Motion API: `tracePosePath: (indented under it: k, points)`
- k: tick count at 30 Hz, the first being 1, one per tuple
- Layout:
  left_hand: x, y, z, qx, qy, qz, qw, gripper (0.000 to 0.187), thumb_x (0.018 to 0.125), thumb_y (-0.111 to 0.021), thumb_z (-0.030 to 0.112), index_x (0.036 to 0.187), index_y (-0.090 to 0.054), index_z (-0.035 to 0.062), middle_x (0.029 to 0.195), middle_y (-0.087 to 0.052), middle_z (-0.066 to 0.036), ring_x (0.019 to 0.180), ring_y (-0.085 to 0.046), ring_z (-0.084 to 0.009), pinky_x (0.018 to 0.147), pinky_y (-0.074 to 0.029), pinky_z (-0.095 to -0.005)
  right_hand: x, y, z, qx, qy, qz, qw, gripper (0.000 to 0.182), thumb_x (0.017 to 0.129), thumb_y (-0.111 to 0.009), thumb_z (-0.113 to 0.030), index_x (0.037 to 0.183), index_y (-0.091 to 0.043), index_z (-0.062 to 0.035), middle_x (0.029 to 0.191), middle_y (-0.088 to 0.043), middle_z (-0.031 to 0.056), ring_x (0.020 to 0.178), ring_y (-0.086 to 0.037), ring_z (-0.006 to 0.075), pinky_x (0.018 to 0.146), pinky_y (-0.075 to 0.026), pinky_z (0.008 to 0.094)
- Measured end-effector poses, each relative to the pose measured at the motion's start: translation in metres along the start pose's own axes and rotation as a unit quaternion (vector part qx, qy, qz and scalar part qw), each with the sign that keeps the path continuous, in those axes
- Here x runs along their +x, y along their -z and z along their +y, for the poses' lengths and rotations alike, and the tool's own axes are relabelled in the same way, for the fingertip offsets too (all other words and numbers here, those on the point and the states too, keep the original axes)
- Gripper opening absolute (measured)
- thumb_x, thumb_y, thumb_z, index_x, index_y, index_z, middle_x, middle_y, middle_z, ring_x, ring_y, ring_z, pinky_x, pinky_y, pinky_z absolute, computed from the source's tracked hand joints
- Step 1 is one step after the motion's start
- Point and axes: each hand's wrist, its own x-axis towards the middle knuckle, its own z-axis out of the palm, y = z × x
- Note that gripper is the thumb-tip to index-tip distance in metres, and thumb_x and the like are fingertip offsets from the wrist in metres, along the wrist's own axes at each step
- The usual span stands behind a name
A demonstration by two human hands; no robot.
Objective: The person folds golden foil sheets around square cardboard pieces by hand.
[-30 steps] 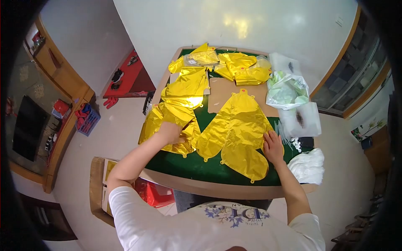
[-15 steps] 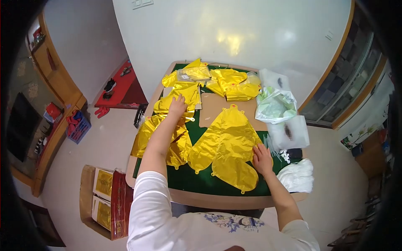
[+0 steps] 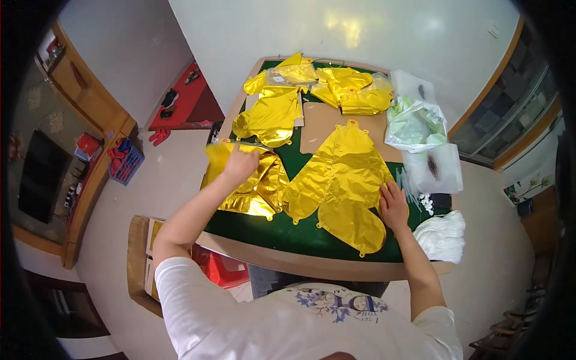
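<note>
A large flat gold foil balloon [image 3: 342,180] with rounded lobes and small tabs lies in the middle of the green-topped table [image 3: 273,239]. My right hand [image 3: 393,207] rests on its right edge, fingers stretched out. To the left, my left hand [image 3: 242,164] is closed on a second gold foil balloon [image 3: 255,189]; a raised flap of it is blurred beside the fingers. Beyond that hand lies another folded gold foil piece [image 3: 273,117]. More gold foil balloons [image 3: 354,90] are spread along the far edge, one partly under a clear plastic bag [image 3: 292,74].
Cardboard [image 3: 324,120] lies under the foil. At the right are a white plastic bag [image 3: 417,125], a translucent packet [image 3: 433,169], small white pieces [image 3: 426,204], a black item [image 3: 443,201] and a white bundle [image 3: 441,236]. An open carton [image 3: 139,264] stands on the floor at left.
My left hand has moved from the farther foil piece back toward me, onto the left balloon, lifting a flap. My right hand stays at the large balloon's edge. The camera view has shifted.
</note>
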Motion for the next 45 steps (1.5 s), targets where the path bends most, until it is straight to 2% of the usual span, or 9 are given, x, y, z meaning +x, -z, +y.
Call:
tracePosePath:
  k: [5,7,12,19,21,25,31,36,45]
  points:
    - [-0.066,0.01,0.035,-0.163,0.061,-0.085,0.981,0.071,0.087,-0.058,0.048,0.144,-0.032,0.0154,0.128,-0.052,-0.027,0.109,-0.058,-0.0402,0.096,-0.042,-0.0565,0.0,-0.001,-0.001,-0.009,-0.002,-0.008,1.0,0.038,0.093,-0.052,-0.022,0.129,-0.056,-0.0122,0.139,-0.047,0.0119,0.133,-0.04,0.0314,0.111,-0.027,0.0526]
    - [-0.072,-0.015,0.037,-0.167,0.077,-0.103,0.978,0.091,0.081,-0.06,0.062,0.152,-0.014,0.0285,0.152,-0.022,-0.024,0.132,-0.034,-0.0475,0.097,-0.039,-0.0609,0.001,0.0,-0.002,-0.008,-0.002,-0.009,1.0,0.038,0.093,-0.052,-0.022,0.129,-0.056,-0.0122,0.139,-0.047,0.012,0.133,-0.04,0.0314,0.111,-0.027,0.0525]
    - [-0.062,-0.03,0.021,-0.189,0.089,-0.101,0.973,0.087,0.085,-0.06,0.051,0.152,-0.009,0.0304,0.156,-0.016,-0.018,0.138,-0.023,-0.0463,0.101,-0.036,-0.0621,0.0,0.001,-0.001,-0.015,-0.007,-0.015,1.0,0.038,0.093,-0.052,-0.022,0.13,-0.056,-0.0124,0.139,-0.047,0.012,0.133,-0.039,0.0315,0.111,-0.027,0.0521]
    - [-0.016,0.015,-0.017,-0.334,0.045,-0.183,0.923,0.057,0.084,-0.063,0.041,0.134,-0.052,0.0163,0.132,-0.053,-0.021,0.117,-0.054,-0.0381,0.091,-0.048,-0.0475,-0.002,0.002,-0.003,-0.013,-0.006,-0.005,1.0,0.037,0.092,-0.053,-0.021,0.128,-0.057,-0.0127,0.138,-0.048,0.0121,0.132,-0.04,0.0316,0.11,-0.028,0.0513]
    - [0.016,0.02,-0.011,-0.262,0.108,0.025,0.959,0.036,0.083,-0.065,0.032,0.109,-0.065,0.0066,0.106,-0.065,-0.018,0.097,-0.063,-0.0356,0.081,-0.052,-0.0427,0.0,0.002,-0.004,-0.011,-0.001,0.005,1.0,0.037,0.091,-0.053,-0.02,0.127,-0.058,-0.0127,0.137,-0.049,0.0124,0.131,-0.042,0.0319,0.11,-0.028,0.0514]
    - [0.093,-0.029,0.0,-0.172,0.063,0.197,0.963,0.018,0.084,-0.059,0.016,0.099,-0.061,0.005,0.102,-0.063,-0.015,0.103,-0.06,-0.032,0.083,-0.05,-0.0413,-0.002,-0.002,0.0,-0.02,0.003,0.025,0.999,0.037,0.091,-0.054,-0.02,0.127,-0.058,-0.0131,0.137,-0.049,0.0124,0.13,-0.043,0.0318,0.109,-0.03,0.0516]
    - [0.139,-0.031,-0.008,-0.223,0.181,0.041,0.957,0.02,0.088,-0.05,0.012,0.099,-0.065,0.0048,0.098,-0.067,-0.017,0.094,-0.065,-0.0352,0.08,-0.053,-0.0457,0.0,0.0,0.0,-0.003,0.003,0.021,1.0,0.038,0.09,-0.056,-0.02,0.127,-0.057,-0.0138,0.135,-0.05,0.0125,0.128,-0.045,0.0321,0.106,-0.033,0.0537]
    - [0.144,-0.022,-0.036,-0.283,0.198,0.099,0.933,0.022,0.077,-0.07,0.021,0.093,-0.067,0.0054,0.094,-0.068,-0.017,0.088,-0.065,-0.0366,0.077,-0.053,-0.0454,-0.001,0.0,-0.001,-0.004,0.007,0.029,1.0,0.038,0.09,-0.055,-0.021,0.127,-0.057,-0.013,0.135,-0.05,0.013,0.129,-0.044,0.0312,0.108,-0.031,0.0531]
    - [0.15,-0.014,-0.047,-0.406,0.23,0.127,0.875,0.026,0.079,-0.07,0.028,0.09,-0.07,0.004,0.093,-0.068,-0.019,0.09,-0.064,-0.037,0.08,-0.051,-0.0463,-0.002,-0.001,0.0,-0.003,0.0,0.012,1.0,0.04,0.09,-0.055,-0.022,0.129,-0.055,-0.0123,0.137,-0.048,0.0129,0.131,-0.041,0.0314,0.109,-0.029,0.0531]
